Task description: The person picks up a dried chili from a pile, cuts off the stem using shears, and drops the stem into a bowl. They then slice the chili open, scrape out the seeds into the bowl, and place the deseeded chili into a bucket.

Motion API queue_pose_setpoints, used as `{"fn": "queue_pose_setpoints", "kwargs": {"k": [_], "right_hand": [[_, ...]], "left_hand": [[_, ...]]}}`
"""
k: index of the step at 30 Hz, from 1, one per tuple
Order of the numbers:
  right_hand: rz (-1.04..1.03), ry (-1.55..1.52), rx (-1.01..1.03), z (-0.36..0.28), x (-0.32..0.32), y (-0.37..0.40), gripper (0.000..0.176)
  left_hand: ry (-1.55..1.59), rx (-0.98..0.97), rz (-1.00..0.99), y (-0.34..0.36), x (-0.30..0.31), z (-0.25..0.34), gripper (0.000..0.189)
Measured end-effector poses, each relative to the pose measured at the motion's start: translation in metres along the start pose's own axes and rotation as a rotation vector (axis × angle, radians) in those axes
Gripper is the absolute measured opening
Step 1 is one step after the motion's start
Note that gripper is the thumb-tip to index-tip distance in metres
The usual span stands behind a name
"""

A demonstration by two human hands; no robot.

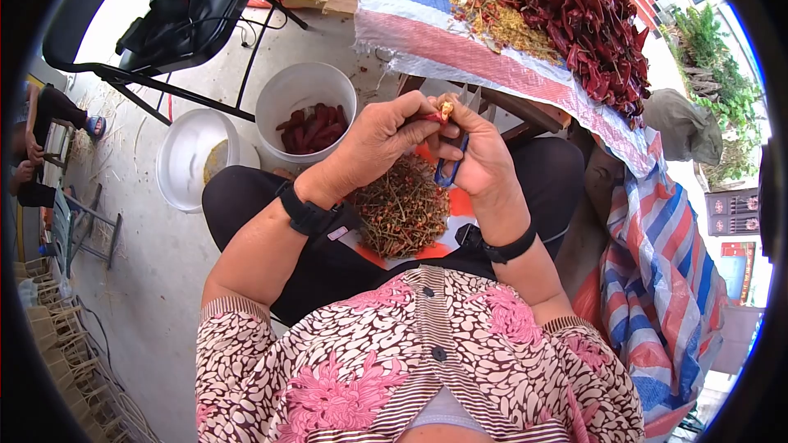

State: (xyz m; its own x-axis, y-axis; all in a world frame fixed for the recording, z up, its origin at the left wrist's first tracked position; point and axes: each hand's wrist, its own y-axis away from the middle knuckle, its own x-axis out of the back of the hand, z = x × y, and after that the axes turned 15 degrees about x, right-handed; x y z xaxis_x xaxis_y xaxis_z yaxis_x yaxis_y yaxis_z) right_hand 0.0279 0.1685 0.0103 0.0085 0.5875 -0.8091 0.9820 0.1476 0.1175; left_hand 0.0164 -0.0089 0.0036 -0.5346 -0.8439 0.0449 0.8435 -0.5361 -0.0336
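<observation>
Head view: picks up a seated person (pixel 57 111) at the far left, then goes on to a black chair (pixel 61 57) loaded with dark items. Comes to a white tub (pixel 176 156) on the floor (pixel 148 279), and just beside it to a white bucket (pixel 304 82), with dark red pods (pixel 312 130) lying inside. Now meets the left hand (pixel 382 135), narrowed to a pinch on a red chilli (pixel 444 115), held up mid-frame, yellowish at the exposed end. Look below: finds a heap of stems (pixel 402 213) between the knees. Next, the right hand (pixel 480 152), curled around blue-handled scissors (pixel 460 157), fingers close against that same chilli. Cannot tell how the blades stand. On to the upper right, to a worktop (pixel 402 29) under striped sheeting (pixel 665 262), piled with dried chillies (pixel 566 25), with yellow seeds (pixel 509 25) spread alongside. Finishes past hanging folds, at a drab sack (pixel 685 127) near green plants (pixel 718 74).
</observation>
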Motion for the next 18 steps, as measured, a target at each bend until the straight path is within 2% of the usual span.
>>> {"fn": "queue_pose_setpoints", "kwargs": {"k": [2,5,11,13,15,16,18], "right_hand": [[-0.019,-0.134,-0.112,0.002,0.006,-0.001,0.017],[-0.009,-0.268,-0.173,0.005,0.006,0.0,0.018],[-0.042,-0.356,-0.188,0.006,0.008,0.0,0.016],[-0.03,-0.387,-0.149,0.003,0.009,-0.004,0.015],[-0.077,-0.305,-0.082,-0.002,0.012,-0.005,0.016],[-0.097,-0.255,-0.038,-0.01,0.011,-0.004,0.017],[-0.011,0.229,0.186,-0.012,0.003,0.009,0.013]], "left_hand": [[-0.127,-0.036,0.024,0.003,0.003,0.004,0.013],[-0.097,-0.088,0.017,0.004,0.003,0.002,0.015],[0.16,0.051,-0.137,0.006,0.011,0.007,0.015],[0.12,0.098,-0.239,0.009,0.014,0.009,0.015],[0.01,0.157,-0.282,0.011,0.016,0.012,0.016],[-0.071,0.178,-0.196,0.011,0.018,0.012,0.015],[-0.222,0.2,-0.031,0.008,0.026,0.008,0.014]]}}
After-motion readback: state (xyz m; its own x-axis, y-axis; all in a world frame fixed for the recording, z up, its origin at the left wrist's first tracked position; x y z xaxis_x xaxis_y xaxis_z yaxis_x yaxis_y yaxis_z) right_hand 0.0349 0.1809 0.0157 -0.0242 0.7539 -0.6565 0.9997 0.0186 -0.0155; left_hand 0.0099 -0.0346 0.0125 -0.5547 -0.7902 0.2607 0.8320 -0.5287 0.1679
